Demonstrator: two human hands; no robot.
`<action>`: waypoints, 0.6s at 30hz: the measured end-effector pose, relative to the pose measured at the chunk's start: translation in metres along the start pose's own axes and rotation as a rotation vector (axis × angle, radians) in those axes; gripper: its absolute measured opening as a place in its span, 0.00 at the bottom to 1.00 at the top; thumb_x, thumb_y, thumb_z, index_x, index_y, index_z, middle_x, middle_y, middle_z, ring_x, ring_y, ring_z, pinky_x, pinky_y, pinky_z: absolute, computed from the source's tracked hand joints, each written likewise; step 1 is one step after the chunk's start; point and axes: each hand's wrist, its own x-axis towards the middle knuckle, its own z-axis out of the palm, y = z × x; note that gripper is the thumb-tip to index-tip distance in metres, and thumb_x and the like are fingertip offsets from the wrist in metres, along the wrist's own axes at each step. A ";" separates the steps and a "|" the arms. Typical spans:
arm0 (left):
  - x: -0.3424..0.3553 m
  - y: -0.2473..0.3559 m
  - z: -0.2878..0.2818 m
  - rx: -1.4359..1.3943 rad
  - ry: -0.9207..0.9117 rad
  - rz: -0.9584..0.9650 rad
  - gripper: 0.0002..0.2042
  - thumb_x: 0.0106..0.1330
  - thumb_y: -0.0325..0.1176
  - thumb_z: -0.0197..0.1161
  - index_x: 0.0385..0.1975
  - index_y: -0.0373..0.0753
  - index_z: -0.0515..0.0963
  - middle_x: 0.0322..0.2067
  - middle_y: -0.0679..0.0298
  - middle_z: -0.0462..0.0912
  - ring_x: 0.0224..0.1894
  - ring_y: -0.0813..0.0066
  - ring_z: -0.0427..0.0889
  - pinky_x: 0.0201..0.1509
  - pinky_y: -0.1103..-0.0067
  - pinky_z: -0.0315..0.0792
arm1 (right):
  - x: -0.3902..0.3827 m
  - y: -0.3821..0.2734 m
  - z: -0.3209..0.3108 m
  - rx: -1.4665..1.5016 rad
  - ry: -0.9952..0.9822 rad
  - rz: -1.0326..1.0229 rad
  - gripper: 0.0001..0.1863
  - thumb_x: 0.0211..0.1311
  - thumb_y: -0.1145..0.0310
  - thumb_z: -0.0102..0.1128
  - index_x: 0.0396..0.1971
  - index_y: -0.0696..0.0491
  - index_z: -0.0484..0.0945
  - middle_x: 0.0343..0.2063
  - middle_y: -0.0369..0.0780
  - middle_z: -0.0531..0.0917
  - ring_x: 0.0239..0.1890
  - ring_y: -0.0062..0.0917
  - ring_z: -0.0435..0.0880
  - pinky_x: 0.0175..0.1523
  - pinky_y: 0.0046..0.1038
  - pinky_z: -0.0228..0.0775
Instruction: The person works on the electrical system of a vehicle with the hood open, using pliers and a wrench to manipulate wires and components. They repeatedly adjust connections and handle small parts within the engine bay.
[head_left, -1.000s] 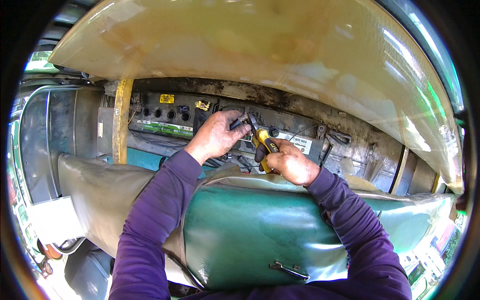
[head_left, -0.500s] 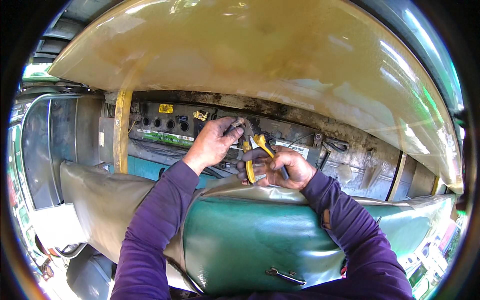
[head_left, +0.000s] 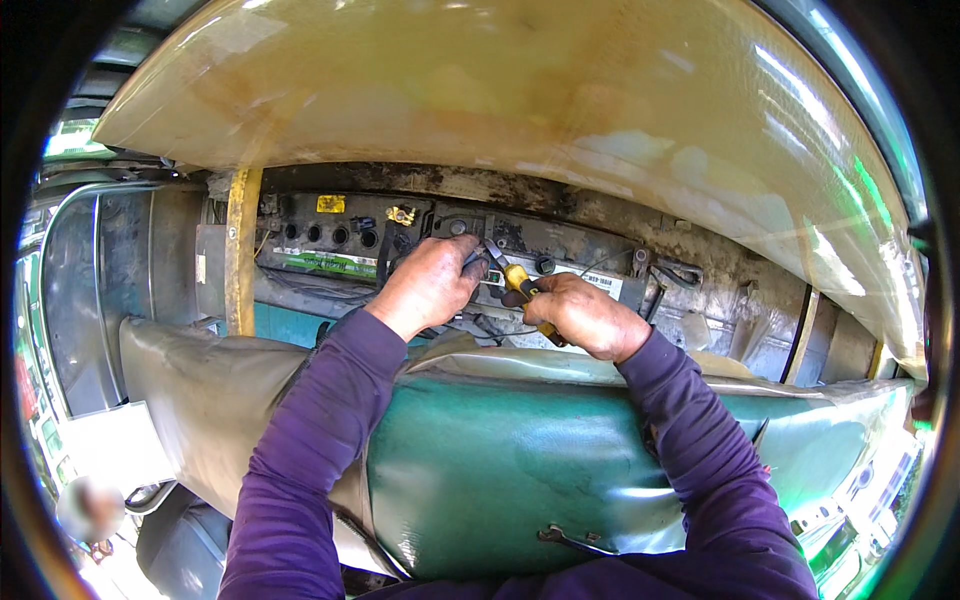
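Observation:
My right hand [head_left: 583,312] is closed round the yellow-and-black handles of a pair of pliers [head_left: 514,274]. The metal jaws point up and left, reaching the fingertips of my left hand [head_left: 432,282]. That hand is closed in a pinch on what looks like a small metal cable terminal, mostly hidden behind the fingers. Both hands are over the meeting point of two dark, dirty batteries: the left battery [head_left: 330,262] has a green label strip and a row of round holes, the right battery [head_left: 590,250] a white label.
A raised tan panel [head_left: 450,100] arches above, beside a yellow upright strut [head_left: 242,255]. In front lies a green padded seat [head_left: 500,470] bearing an open-end wrench [head_left: 572,540]. Cables [head_left: 680,272] run at the right of the compartment. Another person [head_left: 92,508], blurred, shows at lower left.
My right hand has turned over and closed round the pliers' handles, which were spread apart in loose fingers. The jaws have come up to my left hand, which stays nearly in place.

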 end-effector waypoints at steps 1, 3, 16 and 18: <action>-0.001 0.002 0.000 0.044 -0.025 -0.021 0.11 0.69 0.35 0.63 0.39 0.31 0.79 0.33 0.38 0.82 0.40 0.35 0.81 0.43 0.55 0.75 | 0.000 -0.001 -0.001 -0.042 -0.013 0.010 0.13 0.60 0.67 0.57 0.39 0.58 0.84 0.33 0.48 0.82 0.35 0.35 0.81 0.38 0.37 0.74; 0.000 0.005 -0.001 0.057 -0.036 -0.033 0.13 0.68 0.37 0.65 0.39 0.31 0.80 0.32 0.39 0.83 0.39 0.35 0.82 0.43 0.56 0.75 | 0.000 -0.004 -0.001 -0.025 -0.030 -0.042 0.15 0.61 0.67 0.57 0.42 0.58 0.85 0.33 0.45 0.83 0.35 0.31 0.81 0.36 0.35 0.74; 0.004 0.001 -0.011 -0.010 -0.132 -0.029 0.24 0.64 0.47 0.71 0.42 0.27 0.81 0.35 0.39 0.84 0.41 0.39 0.83 0.45 0.60 0.76 | 0.000 0.006 0.000 0.037 -0.020 0.051 0.09 0.58 0.69 0.59 0.37 0.54 0.84 0.33 0.46 0.82 0.37 0.43 0.83 0.42 0.41 0.75; 0.002 0.002 -0.012 -0.008 -0.099 0.001 0.24 0.64 0.47 0.71 0.44 0.28 0.81 0.35 0.38 0.84 0.42 0.38 0.83 0.45 0.60 0.76 | 0.000 0.007 0.002 0.130 0.007 -0.006 0.08 0.57 0.70 0.60 0.35 0.54 0.83 0.33 0.48 0.83 0.37 0.46 0.83 0.43 0.41 0.75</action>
